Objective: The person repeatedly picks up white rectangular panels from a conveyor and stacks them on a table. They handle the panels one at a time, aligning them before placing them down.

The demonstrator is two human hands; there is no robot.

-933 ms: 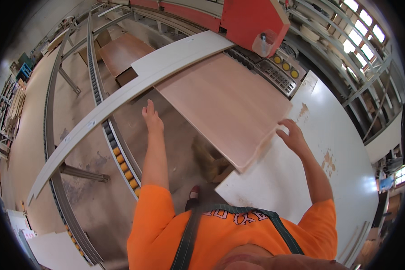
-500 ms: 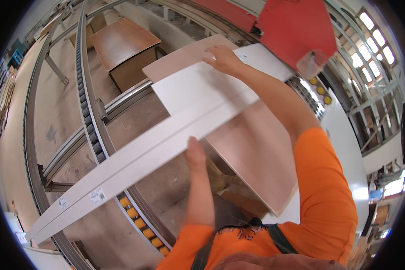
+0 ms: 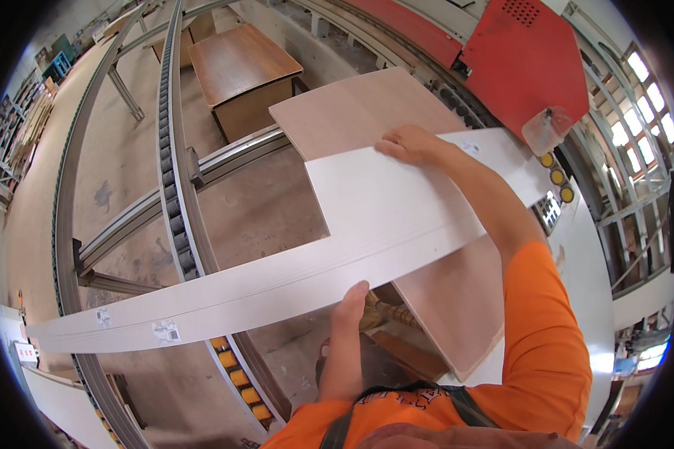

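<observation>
A long, narrow pair of white boards (image 3: 240, 299), lying edge to edge, stretches from the far left across to the right, with small labels near its left end. Behind its right half is a shorter, wider white panel (image 3: 367, 198); whether it lies beside or over the strips I cannot tell. My left hand (image 3: 349, 307) grips the near edge of the long boards, thumb showing at the top and fingers hidden below. My right hand (image 3: 416, 144) is curled over the far edge of the wider panel. A large brown board (image 3: 359, 108) lies underneath, its near part (image 3: 457, 299) also showing.
Roller conveyor rails (image 3: 168, 142) run along the left, joined by metal crossbars (image 3: 240, 157). Yellow rollers (image 3: 240, 376) sit below the boards. A wooden desk (image 3: 243, 63) stands beyond. At the right are a red machine cover (image 3: 528, 67) and a white surface (image 3: 577, 254).
The white boards have swung clockwise, their left end moving away and their right end nearer. My hands have moved with them, and the right fingers are now closed over the far edge.
</observation>
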